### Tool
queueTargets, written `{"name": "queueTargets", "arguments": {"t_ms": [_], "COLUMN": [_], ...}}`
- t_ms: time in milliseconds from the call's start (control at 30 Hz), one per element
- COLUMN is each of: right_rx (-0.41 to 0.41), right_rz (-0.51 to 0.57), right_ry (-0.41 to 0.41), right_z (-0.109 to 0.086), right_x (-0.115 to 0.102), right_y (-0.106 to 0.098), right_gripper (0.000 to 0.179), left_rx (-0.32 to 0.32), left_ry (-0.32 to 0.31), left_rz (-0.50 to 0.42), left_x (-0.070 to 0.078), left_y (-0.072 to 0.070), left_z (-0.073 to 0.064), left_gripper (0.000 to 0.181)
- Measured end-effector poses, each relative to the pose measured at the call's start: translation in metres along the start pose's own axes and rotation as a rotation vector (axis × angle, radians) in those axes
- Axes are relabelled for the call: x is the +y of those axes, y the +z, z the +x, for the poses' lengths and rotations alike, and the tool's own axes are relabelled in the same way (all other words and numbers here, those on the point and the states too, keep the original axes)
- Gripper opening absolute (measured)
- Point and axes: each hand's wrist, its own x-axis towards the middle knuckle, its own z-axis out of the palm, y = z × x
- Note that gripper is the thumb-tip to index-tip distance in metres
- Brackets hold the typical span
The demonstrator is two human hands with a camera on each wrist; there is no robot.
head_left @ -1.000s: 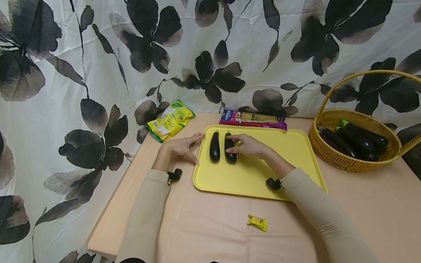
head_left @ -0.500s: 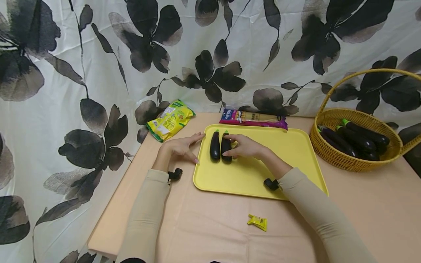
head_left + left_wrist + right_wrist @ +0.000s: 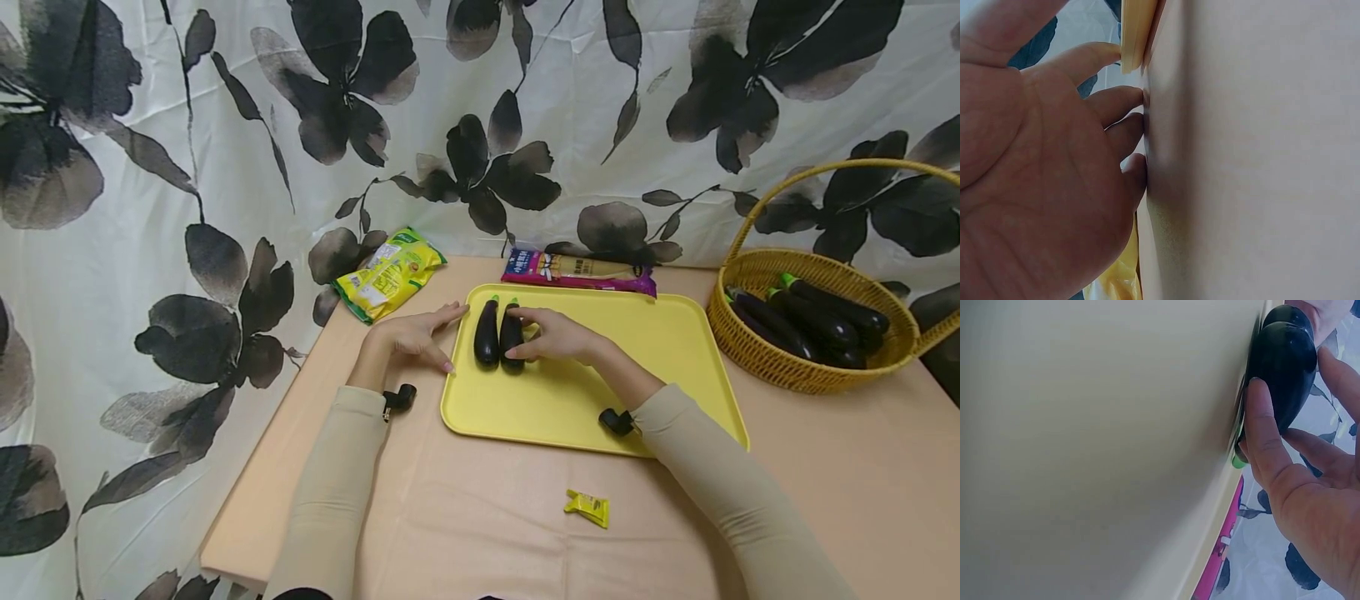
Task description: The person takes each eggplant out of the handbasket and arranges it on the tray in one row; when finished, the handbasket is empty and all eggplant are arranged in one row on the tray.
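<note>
Two dark eggplants lie side by side on the left part of a yellow tray [image 3: 600, 408]. My right hand [image 3: 558, 336] holds the right eggplant [image 3: 511, 340], with thumb and fingers on it; its green stem end points to the back. Close beside it, slightly tilted, lies the left eggplant [image 3: 487, 335]. In the right wrist view, the held eggplant [image 3: 1282, 369] largely blocks sight of the other. My left hand [image 3: 411, 337] is spread at the tray's left edge, thumb and index finger at the rim. Its other fingers [image 3: 1124, 105] rest on the table in the left wrist view.
A wicker basket [image 3: 787, 379] with several eggplants stands at the right. Behind the tray lies a purple packet [image 3: 577, 273]; a yellow-green bag [image 3: 390, 275] is at the back left. One small yellow packet [image 3: 587, 507] lies in front. A floral curtain [image 3: 420, 150] hangs behind.
My right hand has slid the right eggplant leftward across the tray, up close to the other one. The left eggplant has shifted slightly left and tilted. My left hand stays in place.
</note>
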Motion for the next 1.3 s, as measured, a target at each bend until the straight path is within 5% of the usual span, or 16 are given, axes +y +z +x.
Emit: {"name": "queueTargets", "arguments": {"t_ms": [600, 800, 1000, 1300], "right_rx": [0.001, 0.186, 0.414, 0.566], "right_rz": [0.002, -0.145, -0.293, -0.315], "right_ry": [0.017, -0.109, -0.148, -0.060], "right_z": [-0.019, -0.048, -0.090, -0.152], "right_x": [-0.007, -0.022, -0.031, -0.023], "right_y": [-0.018, -0.052, -0.088, -0.116], "right_gripper": [0.089, 0.080, 0.070, 0.070], "left_rx": [0.009, 0.010, 0.013, 0.003], "left_ry": [0.001, 0.008, 0.003, -0.013], "left_rz": [-0.006, -0.010, -0.002, 0.002], "left_x": [0.001, -0.001, -0.002, 0.001], "left_y": [0.001, 0.001, 0.001, -0.001], "left_z": [0.002, 0.003, 0.002, 0.001], "left_gripper": [0.129, 0.129, 0.130, 0.129]}}
